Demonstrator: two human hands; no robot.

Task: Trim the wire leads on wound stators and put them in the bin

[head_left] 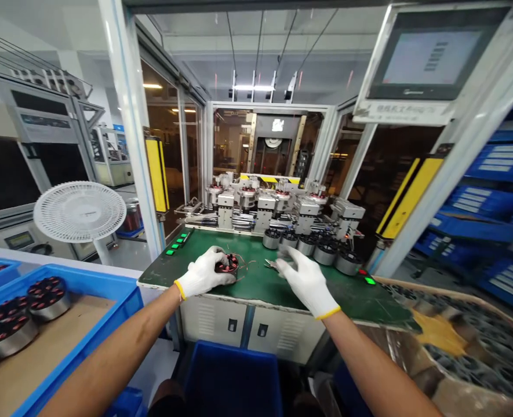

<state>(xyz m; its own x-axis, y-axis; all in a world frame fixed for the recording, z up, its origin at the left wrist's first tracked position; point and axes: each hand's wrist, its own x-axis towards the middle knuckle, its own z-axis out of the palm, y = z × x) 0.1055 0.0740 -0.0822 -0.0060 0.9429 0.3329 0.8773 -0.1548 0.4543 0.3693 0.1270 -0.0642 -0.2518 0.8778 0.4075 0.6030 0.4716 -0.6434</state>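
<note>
My left hand (208, 271), in a white glove with a yellow cuff, is closed around a motor stator (229, 264) with copper windings. Loose wire ends (248, 264) stick out from its right side. The stator is at the front of the green worktop (247, 292). My gloved right hand (302, 275), slightly blurred, is closed on small snips (270, 264). Their metal tips point left toward the wires, a short gap away; the handles are hidden in the palm. Behind that hand, several stators without visible copper (324, 251) stand in a row.
Winding machine fixtures (265, 211) line the worktop's back edge. At left are a blue bin (104, 284) holding wound stators and a white fan (80, 211). A box of stator cores (469, 336) sits at right. Yellow light curtains (157, 174) flank the opening; a screen (432, 55) hangs upper right.
</note>
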